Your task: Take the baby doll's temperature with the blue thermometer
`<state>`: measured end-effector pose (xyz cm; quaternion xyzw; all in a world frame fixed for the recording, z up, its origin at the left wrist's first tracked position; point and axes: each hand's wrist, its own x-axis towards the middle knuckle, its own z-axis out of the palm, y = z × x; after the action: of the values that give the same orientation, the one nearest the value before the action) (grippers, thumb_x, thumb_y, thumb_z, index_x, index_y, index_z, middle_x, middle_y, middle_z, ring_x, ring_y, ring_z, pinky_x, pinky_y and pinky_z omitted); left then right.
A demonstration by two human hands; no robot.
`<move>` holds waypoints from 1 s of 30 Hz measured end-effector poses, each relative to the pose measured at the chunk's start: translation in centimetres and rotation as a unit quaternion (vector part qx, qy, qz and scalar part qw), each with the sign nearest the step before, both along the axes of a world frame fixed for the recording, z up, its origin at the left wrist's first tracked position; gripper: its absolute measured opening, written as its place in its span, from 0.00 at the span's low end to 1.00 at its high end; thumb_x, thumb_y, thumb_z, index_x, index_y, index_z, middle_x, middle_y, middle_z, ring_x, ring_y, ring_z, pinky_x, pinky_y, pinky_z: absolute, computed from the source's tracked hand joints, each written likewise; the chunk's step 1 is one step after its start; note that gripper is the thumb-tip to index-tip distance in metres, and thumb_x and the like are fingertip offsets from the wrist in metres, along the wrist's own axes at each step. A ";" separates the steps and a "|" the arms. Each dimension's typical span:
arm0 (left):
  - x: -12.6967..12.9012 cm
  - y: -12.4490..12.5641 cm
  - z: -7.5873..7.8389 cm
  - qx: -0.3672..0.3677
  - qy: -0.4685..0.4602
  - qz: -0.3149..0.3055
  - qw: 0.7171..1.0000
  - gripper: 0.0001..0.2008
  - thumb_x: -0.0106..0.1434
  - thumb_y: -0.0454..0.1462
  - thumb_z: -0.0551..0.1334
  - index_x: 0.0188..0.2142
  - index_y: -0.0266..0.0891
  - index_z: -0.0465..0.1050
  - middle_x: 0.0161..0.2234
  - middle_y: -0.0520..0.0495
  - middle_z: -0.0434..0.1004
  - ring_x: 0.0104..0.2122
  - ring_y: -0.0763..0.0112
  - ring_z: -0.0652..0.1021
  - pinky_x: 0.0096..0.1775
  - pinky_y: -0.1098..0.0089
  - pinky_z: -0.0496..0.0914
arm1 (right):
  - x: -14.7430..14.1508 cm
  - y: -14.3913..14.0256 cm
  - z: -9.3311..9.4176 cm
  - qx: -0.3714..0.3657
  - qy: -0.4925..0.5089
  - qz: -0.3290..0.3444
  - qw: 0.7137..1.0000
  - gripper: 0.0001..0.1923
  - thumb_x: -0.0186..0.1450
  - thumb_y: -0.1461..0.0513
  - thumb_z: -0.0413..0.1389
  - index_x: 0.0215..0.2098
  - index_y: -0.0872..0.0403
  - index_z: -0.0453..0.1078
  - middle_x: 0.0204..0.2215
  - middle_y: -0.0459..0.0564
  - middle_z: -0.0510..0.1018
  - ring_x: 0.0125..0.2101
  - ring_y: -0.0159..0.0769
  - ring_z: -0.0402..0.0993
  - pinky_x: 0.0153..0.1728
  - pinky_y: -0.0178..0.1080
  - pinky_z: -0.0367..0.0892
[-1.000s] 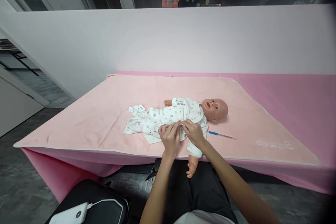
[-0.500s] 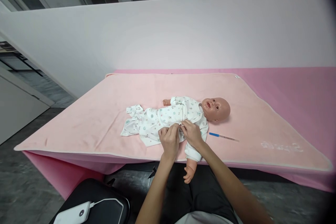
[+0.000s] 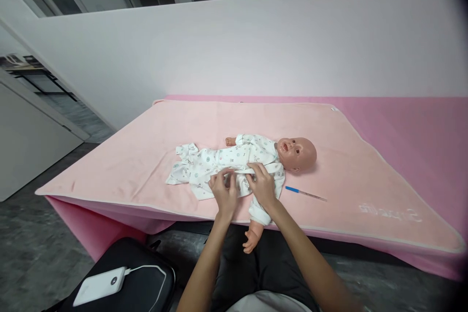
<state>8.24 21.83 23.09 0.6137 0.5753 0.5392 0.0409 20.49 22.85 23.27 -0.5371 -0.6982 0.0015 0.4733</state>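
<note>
A baby doll (image 3: 297, 154) lies on its back with its head to the right, in a white printed baby outfit (image 3: 208, 160). Along the outfit's near front edge, my left hand (image 3: 224, 194) pinches the cloth with bent fingers. Close by on the right, my right hand (image 3: 262, 186) has its thumb and fingers on the same white edge, level with the doll's chest. A narrow white strip of cloth runs between the two hands; its exact ends are hidden by my fingers. The doll's near arm (image 3: 253, 234) hangs over the table's front edge.
A blue-handled thin stick (image 3: 305, 193) lies right of the doll's near shoulder. Under everything is a pink blanket (image 3: 120, 156) on a pink-covered table (image 3: 431, 141). A white power bank (image 3: 100, 285) with a cable rests on a black bag (image 3: 135, 263) at lower left. A white wall (image 3: 256, 48) stands behind.
My hands have moved apart from being close together, the left one to the left, drawing the cloth edge between them. The doll's clothing edge now shows as a strip.
</note>
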 end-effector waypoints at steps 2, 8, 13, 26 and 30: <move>-0.3 0.2 0.0 0.018 0.002 0.028 0.999 0.07 0.61 0.34 0.56 0.38 0.42 0.71 0.36 0.48 0.75 0.38 0.63 0.69 0.45 0.60 0.59 | 0.5 -1.2 0.2 0.025 0.019 -0.020 0.999 0.15 0.64 0.63 0.49 0.50 0.53 0.65 0.47 0.55 0.70 0.42 0.37 0.71 0.35 0.36 0.70; -0.6 2.6 2.7 0.110 0.025 -0.041 0.993 0.13 0.60 0.29 0.52 0.38 0.42 0.73 0.36 0.48 0.75 0.40 0.66 0.72 0.44 0.63 0.64 | 6.9 -5.7 -1.5 0.040 0.072 -0.171 0.982 0.16 0.64 0.65 0.46 0.50 0.53 0.64 0.44 0.57 0.72 0.42 0.41 0.71 0.40 0.44 0.71; 1.7 4.6 5.3 -0.029 0.186 -0.324 0.927 0.11 0.60 0.39 0.59 0.43 0.46 0.72 0.41 0.48 0.74 0.41 0.66 0.73 0.42 0.67 0.67 | 14.0 -8.5 -4.1 -0.053 -0.108 -0.261 0.958 0.14 0.61 0.63 0.48 0.42 0.58 0.69 0.45 0.63 0.72 0.48 0.51 0.66 0.47 0.55 0.63; 0.0 16.1 8.7 -0.240 0.004 -0.236 0.942 0.16 0.59 0.38 0.48 0.31 0.33 0.73 0.30 0.47 0.74 0.33 0.70 0.71 0.34 0.72 0.63 | 12.6 -6.5 6.5 -0.009 0.048 -0.207 0.977 0.14 0.65 0.58 0.46 0.39 0.54 0.70 0.36 0.51 0.76 0.36 0.36 0.72 0.36 0.36 0.65; 1.1 16.6 10.6 -0.229 0.005 -0.251 0.940 0.18 0.60 0.42 0.49 0.33 0.33 0.74 0.31 0.47 0.75 0.32 0.71 0.71 0.34 0.72 0.62 | 8.8 0.3 8.1 -0.073 -0.071 -0.125 0.987 0.14 0.65 0.63 0.44 0.36 0.53 0.72 0.35 0.51 0.77 0.38 0.39 0.71 0.39 0.38 0.61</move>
<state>9.36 38.47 33.72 0.7153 0.5103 0.3620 0.3112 29.30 23.16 31.33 -0.6523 -0.6552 -0.0450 0.3785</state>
